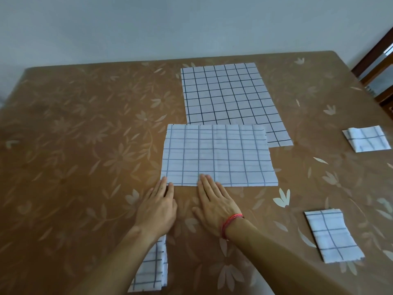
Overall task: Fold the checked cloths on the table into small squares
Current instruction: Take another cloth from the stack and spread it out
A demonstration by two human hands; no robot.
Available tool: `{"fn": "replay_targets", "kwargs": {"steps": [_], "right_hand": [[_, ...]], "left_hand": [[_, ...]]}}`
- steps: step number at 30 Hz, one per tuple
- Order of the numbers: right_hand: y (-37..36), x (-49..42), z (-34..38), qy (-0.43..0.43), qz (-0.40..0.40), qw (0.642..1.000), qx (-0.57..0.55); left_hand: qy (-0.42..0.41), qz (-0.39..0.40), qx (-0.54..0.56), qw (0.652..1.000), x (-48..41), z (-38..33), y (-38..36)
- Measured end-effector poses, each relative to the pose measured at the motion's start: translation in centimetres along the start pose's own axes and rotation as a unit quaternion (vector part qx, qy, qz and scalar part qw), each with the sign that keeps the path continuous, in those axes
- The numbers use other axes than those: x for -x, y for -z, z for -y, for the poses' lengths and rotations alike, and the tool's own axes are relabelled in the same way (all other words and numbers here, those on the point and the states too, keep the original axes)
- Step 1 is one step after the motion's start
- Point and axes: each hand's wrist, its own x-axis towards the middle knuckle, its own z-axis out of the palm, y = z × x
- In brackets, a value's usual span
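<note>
Both hands — left hand point(158, 206), right hand point(214, 204) — lie open, flat at the half-folded cloth point(219, 155)'s near edge; limp, light — pinch its corners.

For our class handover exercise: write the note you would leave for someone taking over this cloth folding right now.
Left hand and right hand: open, flat, fingertips on the near edge of the half-folded white checked cloth.
Unfolded dark-lined checked cloth: flat behind it, partly overlapped.
Done: two small folded checked squares at right, far and near.
Folded checked cloth under the left forearm: partly hidden.
Left: finish this cloth, then fold the far one.
</note>
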Motion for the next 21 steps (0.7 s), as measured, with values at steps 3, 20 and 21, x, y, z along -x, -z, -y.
{"fn": "replay_targets", "kwargs": {"steps": [3, 20, 21], "right_hand": [[0.7, 2.1, -2.3, -0.066, 0.011, 0.998, -0.011], [3.1, 6.5, -9.0, -0.285, -0.016, 0.953, -0.102], [3.5, 6.5, -9.1, -0.290, -0.027, 0.950, -0.112]], "left_hand": [[0.000, 0.006, -0.002, 1.000, 0.1, -0.1, 0.1], [0.044, -0.023, 0.116, 0.992, 0.2, -0.9, 2.2], [0.053, -0.046, 0.144, 0.987, 0.0, -0.9, 2.3]]}}
